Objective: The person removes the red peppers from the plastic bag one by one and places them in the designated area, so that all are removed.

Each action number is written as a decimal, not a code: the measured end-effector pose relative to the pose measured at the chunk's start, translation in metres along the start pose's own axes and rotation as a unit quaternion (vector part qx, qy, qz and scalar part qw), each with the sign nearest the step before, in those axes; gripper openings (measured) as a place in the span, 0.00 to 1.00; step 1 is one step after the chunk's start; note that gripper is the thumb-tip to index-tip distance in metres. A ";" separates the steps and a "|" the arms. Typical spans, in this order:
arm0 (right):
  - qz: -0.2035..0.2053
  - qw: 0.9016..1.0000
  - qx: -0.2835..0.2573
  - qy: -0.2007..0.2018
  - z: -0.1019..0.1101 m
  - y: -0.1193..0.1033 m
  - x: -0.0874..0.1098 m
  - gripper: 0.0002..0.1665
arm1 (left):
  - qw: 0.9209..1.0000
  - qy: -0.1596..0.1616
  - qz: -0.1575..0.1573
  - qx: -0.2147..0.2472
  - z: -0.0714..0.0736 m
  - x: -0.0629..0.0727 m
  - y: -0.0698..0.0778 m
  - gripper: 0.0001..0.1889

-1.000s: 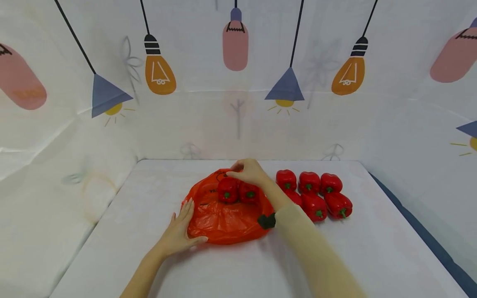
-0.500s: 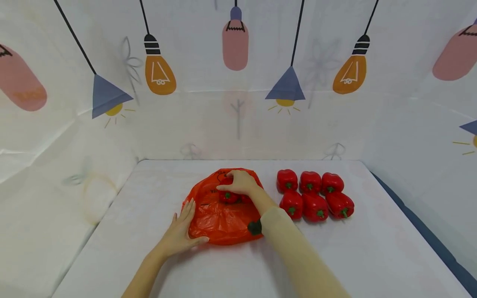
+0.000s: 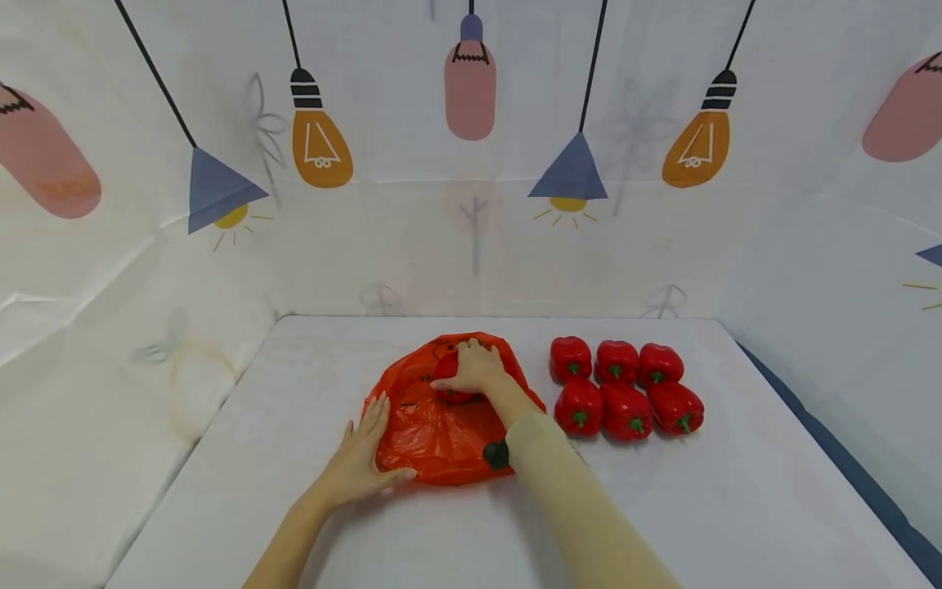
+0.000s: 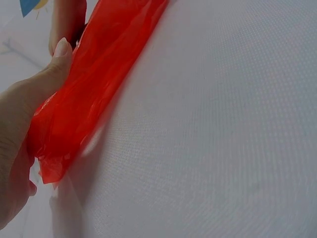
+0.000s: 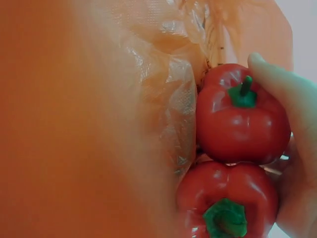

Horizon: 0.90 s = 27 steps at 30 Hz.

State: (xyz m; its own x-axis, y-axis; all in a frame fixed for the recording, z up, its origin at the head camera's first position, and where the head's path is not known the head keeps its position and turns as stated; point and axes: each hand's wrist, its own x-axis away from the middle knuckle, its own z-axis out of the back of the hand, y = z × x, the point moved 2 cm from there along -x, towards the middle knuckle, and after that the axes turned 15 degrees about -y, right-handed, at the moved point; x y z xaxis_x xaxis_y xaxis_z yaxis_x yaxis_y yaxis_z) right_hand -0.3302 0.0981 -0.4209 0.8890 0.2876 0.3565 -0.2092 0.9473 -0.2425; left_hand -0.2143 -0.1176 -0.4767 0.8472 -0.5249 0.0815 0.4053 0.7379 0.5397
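An orange-red plastic bag (image 3: pixel 441 442) lies spread on the white table, and two red bell peppers are on it. My left hand (image 3: pixel 353 466) rests at the bag's left edge, fingers straight and thumb spread apart. In the left wrist view that thumb (image 4: pixel 59 54) lies against the bag's side. My right hand (image 3: pixel 478 368) reaches over the peppers on the bag and holds one bell pepper (image 5: pixel 242 124), thumb along its side. The second bell pepper (image 5: pixel 228 193) sits right beside it, near the palm. The right fingertips are hidden behind the peppers in the right wrist view.
To the right of the bag, several red bell peppers (image 3: pixel 625 409) stand in two rows on the table (image 3: pixel 736 491). A dark green patch (image 3: pixel 496 455) shows beside the right sleeve. A white printed sheet (image 3: pixel 412 245) hangs behind the table.
My right hand has come down and slightly left from the bag's far edge onto the two peppers, now covering much of them. The left hand has stayed at the bag's left edge.
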 end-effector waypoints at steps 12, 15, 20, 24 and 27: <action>0.083 0.994 -0.022 0.064 -0.003 0.002 0.000 0.51 | 1.000 -0.003 0.006 0.002 -0.001 -0.002 -0.001 0.62; 0.097 0.992 -0.034 0.074 -0.001 0.000 0.004 0.52 | 1.000 -0.003 0.008 0.002 0.000 -0.002 -0.002 0.62; 0.111 0.987 -0.060 0.100 0.011 -0.002 0.015 0.55 | 1.000 0.000 0.005 0.003 0.000 -0.002 -0.001 0.62; 0.131 0.978 -0.098 0.132 0.022 -0.002 0.026 0.54 | 1.000 0.001 0.004 0.007 0.000 -0.002 0.000 0.62; 0.154 0.966 -0.127 0.164 0.029 -0.003 0.033 0.52 | 1.000 0.000 0.006 0.009 0.000 -0.002 0.000 0.62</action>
State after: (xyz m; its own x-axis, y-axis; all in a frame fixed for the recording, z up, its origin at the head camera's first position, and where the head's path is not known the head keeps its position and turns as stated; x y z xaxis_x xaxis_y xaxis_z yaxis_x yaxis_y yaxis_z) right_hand -0.3119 0.1094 -0.3819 0.8902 0.4512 -0.0625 -0.4150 0.7468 -0.5197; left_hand -0.2160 -0.1168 -0.4770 0.8521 -0.5158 0.0889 0.3885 0.7372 0.5528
